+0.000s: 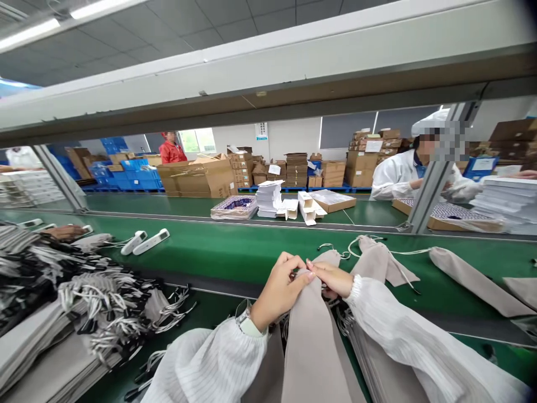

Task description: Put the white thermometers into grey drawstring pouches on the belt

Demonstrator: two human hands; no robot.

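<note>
Both my hands meet at the top of a long beige drawstring pouch (312, 336) that stands up from my lap area. My left hand (279, 288) is closed, pinching the pouch's upper edge. My right hand (333, 278) is closed too, gripping the same edge from the other side. More beige pouches (380, 260) with white cords lie on the green conveyor belt (235, 254) just beyond my hands. Both my arms wear white striped sleeves.
A big heap of pouches with black and white cords (71, 296) lies at the left. Two white handheld devices (145, 242) rest on the belt. A co-worker in white (403, 173) works across the line at the right. Cardboard boxes (201, 178) stand behind.
</note>
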